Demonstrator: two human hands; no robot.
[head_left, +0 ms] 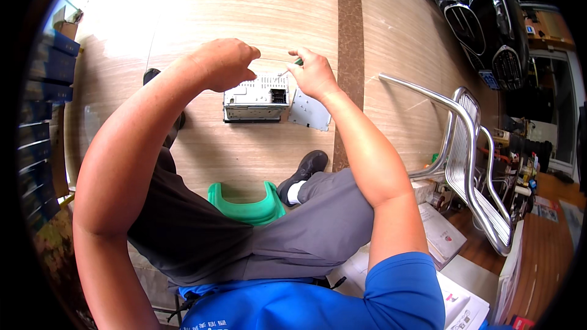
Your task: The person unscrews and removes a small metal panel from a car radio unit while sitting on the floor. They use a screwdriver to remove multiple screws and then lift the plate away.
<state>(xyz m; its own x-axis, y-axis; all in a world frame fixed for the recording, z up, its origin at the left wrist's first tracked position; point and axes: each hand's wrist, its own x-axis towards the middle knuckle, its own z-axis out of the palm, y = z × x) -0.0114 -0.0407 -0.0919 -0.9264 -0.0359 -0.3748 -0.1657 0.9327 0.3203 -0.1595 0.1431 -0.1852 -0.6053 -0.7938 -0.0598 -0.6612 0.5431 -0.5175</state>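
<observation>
A silver metal car stereo unit [247, 99] rests on the tiled floor in front of me, its slotted top and a dark connector socket showing. My left hand [225, 64] hovers over its far left part, with a gap between thumb and fingers and nothing seen in it. Pinched in my right hand [315, 74] is a small screwdriver with a green handle [298, 61]. Its thin shaft slants down toward the unit's far right corner; whether the tip touches is too small to tell. A flat grey metal plate [310, 112] lies just right of the unit.
A green plastic stool [247, 208] shows between my legs, near my shoe [304, 174]. To the right stands a metal-framed chair [468, 146], with a black car [483, 24] beyond. Blue boxes [54, 64] are stacked at the left. Papers [440, 232] lie at the lower right.
</observation>
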